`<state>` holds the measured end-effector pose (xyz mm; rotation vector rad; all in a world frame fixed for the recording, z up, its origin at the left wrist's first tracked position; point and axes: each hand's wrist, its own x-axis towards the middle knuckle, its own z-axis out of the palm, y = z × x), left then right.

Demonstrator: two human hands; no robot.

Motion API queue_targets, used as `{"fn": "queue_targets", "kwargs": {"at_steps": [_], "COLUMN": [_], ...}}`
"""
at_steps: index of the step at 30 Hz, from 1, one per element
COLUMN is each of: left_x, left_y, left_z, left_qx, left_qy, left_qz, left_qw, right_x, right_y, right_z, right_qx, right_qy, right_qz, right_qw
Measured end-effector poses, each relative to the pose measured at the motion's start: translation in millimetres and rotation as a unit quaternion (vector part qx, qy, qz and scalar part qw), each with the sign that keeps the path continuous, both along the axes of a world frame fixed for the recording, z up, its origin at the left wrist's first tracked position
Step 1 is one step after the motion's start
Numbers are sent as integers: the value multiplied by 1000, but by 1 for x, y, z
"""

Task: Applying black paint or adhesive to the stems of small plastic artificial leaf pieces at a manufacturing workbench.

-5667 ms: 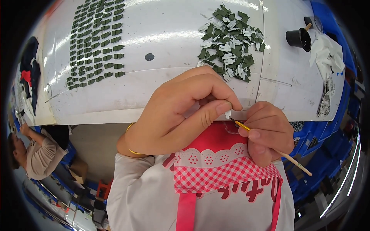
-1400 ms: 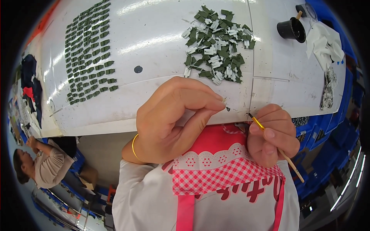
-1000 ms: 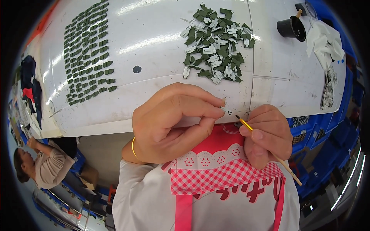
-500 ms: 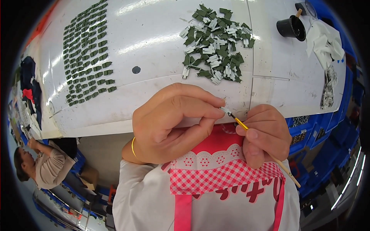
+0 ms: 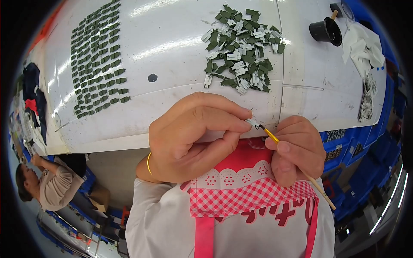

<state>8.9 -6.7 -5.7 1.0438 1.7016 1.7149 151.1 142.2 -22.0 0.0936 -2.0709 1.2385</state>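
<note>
Surface: one white worktable (image 5: 180,47), seen from above; blue bins (image 5: 365,146) lie below its right edge.
Other person: one, seated at lower left (image 5: 47,189), in a beige top.
Apron: one, red and white check with a lace edge (image 5: 254,193), on the person wearing the camera.
Laid-out rows: one block of small green parts (image 5: 97,60) in neat columns at left; too many to count.
Loose pile: one heap of green and white parts (image 5: 241,51), upper centre.
White cloth: one, crumpled (image 5: 361,43), far right.
Black cup: one (image 5: 325,31), a stick standing in it.
Left hand: (image 5: 193,137) curled shut, thumb and forefinger pinching one tiny white part (image 5: 252,123) at the table's near edge.
Right hand: (image 5: 297,148) closed round one thin yellow brush (image 5: 271,135), its dark tip touching the part.
Change: 1.4 s ago the brush tip stood apart from the part; now they meet.
Labels: none legible.
</note>
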Motion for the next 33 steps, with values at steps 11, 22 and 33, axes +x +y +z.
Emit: {"fn": "queue_targets", "kwargs": {"at_steps": [11, 22, 33], "left_x": [2, 1, -10], "left_y": [1, 2, -21], "left_z": [-1, 5, 24], "left_qx": [18, -8, -4], "left_qy": [-27, -79, -157], "left_qz": [23, 26, 82], "left_qw": [999, 997, 984], "right_x": [2, 0, 10], "right_y": [5, 5, 11], "right_z": [-2, -3, -9], "right_qx": [-5, -30, -40], "right_qy": [21, 39, 55], "right_qz": [0, -12, -28], "right_qw": [1000, 999, 997]}}
